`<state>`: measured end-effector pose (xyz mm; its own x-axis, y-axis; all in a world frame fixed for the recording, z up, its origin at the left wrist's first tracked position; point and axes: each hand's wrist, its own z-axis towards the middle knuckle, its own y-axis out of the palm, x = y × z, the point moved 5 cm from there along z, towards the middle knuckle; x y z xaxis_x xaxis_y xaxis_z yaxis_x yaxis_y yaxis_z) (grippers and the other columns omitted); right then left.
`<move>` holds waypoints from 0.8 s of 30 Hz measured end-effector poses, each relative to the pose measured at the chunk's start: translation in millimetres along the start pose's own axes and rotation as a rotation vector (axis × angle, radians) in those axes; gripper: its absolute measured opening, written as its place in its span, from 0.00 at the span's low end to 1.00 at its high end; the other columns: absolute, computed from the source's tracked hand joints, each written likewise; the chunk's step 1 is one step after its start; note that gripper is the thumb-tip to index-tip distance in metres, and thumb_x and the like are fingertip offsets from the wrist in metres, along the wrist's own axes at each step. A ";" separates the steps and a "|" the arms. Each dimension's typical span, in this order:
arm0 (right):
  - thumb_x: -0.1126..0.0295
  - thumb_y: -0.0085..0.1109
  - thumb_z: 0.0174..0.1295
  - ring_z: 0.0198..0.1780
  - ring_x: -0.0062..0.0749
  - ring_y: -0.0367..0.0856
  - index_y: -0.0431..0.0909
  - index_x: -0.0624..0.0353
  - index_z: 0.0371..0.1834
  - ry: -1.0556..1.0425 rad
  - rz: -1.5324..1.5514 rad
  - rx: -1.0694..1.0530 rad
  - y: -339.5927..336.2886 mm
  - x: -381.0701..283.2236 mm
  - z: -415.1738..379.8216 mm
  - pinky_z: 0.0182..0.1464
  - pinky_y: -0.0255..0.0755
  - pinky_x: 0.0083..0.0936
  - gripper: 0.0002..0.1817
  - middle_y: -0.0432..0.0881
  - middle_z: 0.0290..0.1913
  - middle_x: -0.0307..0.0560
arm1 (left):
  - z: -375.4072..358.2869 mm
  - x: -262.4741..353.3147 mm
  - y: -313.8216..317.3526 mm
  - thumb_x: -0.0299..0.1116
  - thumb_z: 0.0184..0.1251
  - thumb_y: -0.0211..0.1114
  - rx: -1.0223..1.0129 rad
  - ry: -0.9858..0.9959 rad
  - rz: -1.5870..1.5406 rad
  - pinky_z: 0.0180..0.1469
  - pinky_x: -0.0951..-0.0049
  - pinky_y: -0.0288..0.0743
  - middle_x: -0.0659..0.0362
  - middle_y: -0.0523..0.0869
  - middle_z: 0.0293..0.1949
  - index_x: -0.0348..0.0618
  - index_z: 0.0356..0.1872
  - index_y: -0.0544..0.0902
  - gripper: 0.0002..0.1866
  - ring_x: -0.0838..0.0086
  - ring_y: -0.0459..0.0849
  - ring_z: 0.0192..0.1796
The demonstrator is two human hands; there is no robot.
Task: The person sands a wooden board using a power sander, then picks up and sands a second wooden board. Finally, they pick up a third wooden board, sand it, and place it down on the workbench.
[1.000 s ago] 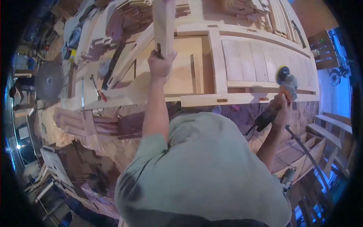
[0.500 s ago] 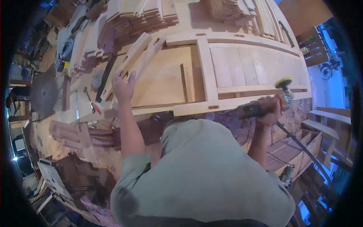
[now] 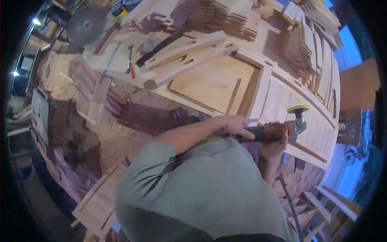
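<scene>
Wood door frame [image 3: 258, 94] lies just beyond the sander [image 3: 278, 129], which both hands, left [image 3: 236, 125] and right [image 3: 274, 147], clench; I'd keep its pad flat and pressure even.

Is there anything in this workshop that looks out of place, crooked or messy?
Two slotted wooden rails lie slanted across the door frame, not square to it. Sawdust covers the floor below the bench. Both hands, left and right, hold the sander; nothing looks damaged.
</scene>
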<state>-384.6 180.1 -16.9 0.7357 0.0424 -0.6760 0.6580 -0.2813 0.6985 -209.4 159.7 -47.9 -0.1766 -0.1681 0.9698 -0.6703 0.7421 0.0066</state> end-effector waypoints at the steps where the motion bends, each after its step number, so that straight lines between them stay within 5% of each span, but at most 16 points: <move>1: 0.53 0.52 0.67 0.46 0.39 0.80 0.74 0.54 0.55 0.000 -0.009 0.015 5.3 0.0 -2.5 0.52 0.76 0.43 0.21 0.80 0.45 0.45 | -10.7 6.6 1.1 0.62 0.56 0.71 -0.001 -0.123 0.073 0.38 0.69 0.76 0.57 0.87 0.30 0.41 0.43 0.87 0.31 0.73 0.84 0.33; 11: 0.52 0.53 0.66 0.45 0.40 0.80 0.75 0.55 0.51 0.025 -0.087 -0.067 69.5 67.0 29.7 0.51 0.75 0.41 0.20 0.81 0.42 0.47 | -81.8 0.1 -68.1 0.66 0.52 0.71 0.152 -0.400 0.105 0.47 0.64 0.77 0.53 0.88 0.40 0.35 0.47 0.84 0.38 0.66 0.86 0.44; 13: 0.52 0.55 0.66 0.46 0.39 0.81 0.76 0.56 0.50 0.215 -0.089 -0.141 91.2 91.4 24.8 0.51 0.75 0.39 0.20 0.82 0.44 0.48 | -93.5 -8.6 -86.6 0.66 0.47 0.73 0.236 -0.337 0.238 0.47 0.67 0.77 0.51 0.86 0.39 0.34 0.47 0.83 0.41 0.66 0.85 0.43; 15: 0.52 0.57 0.66 0.49 0.38 0.81 0.77 0.57 0.53 0.215 -0.174 -0.150 122.9 106.1 15.3 0.52 0.75 0.37 0.22 0.82 0.46 0.49 | -105.8 -9.3 -102.4 0.56 0.46 0.79 0.260 -0.083 0.132 0.51 0.66 0.76 0.52 0.85 0.45 0.35 0.53 0.79 0.39 0.66 0.83 0.49; 17: 0.55 0.59 0.67 0.52 0.36 0.81 0.75 0.60 0.59 0.438 -0.252 -0.331 135.9 135.1 24.2 0.54 0.75 0.34 0.24 0.82 0.48 0.49 | -120.4 -24.9 -118.6 0.45 0.44 0.82 0.380 -0.102 -0.161 0.52 0.65 0.76 0.53 0.85 0.47 0.35 0.53 0.78 0.36 0.65 0.83 0.50; 20: 0.66 0.61 0.69 0.55 0.32 0.80 0.73 0.66 0.61 0.208 -1.128 -0.583 156.7 127.0 15.0 0.59 0.72 0.29 0.22 0.81 0.54 0.48 | -148.5 -20.6 -151.1 0.39 0.43 0.82 0.505 -0.128 0.014 0.53 0.65 0.76 0.53 0.85 0.48 0.35 0.53 0.78 0.35 0.64 0.83 0.51; 22: 0.66 0.60 0.69 0.56 0.33 0.79 0.71 0.66 0.63 0.389 -1.045 -0.708 138.9 114.1 1.8 0.60 0.71 0.29 0.23 0.79 0.57 0.49 | -190.0 -26.3 -174.9 0.39 0.44 0.80 0.767 -0.392 0.259 0.54 0.65 0.77 0.51 0.84 0.49 0.35 0.53 0.79 0.33 0.62 0.83 0.52; 24: 0.66 0.59 0.70 0.57 0.33 0.79 0.70 0.66 0.65 0.681 -0.938 -0.939 131.8 126.2 -19.0 0.62 0.71 0.30 0.24 0.77 0.60 0.50 | -221.6 -54.7 -189.6 0.46 0.44 0.80 0.939 -0.331 0.266 0.57 0.61 0.76 0.49 0.86 0.50 0.38 0.57 0.78 0.38 0.60 0.84 0.52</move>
